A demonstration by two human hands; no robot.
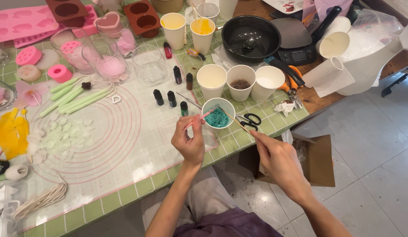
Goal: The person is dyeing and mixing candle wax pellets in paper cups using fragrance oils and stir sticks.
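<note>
Carefully, we work teal granules in the white paper cup (218, 115): left hand (189, 142) pinching a pink stick (198, 119), right hand (278, 159) pinching a thin wooden stick (235, 120), kept low.

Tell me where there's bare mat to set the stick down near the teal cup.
Free: the clear mat between the pale petal pieces and the left hand, below the small dark bottles. Crowded: around the teal cup, hemmed by three paper cups and scissors; the right hand holds a wooden stick.
</note>
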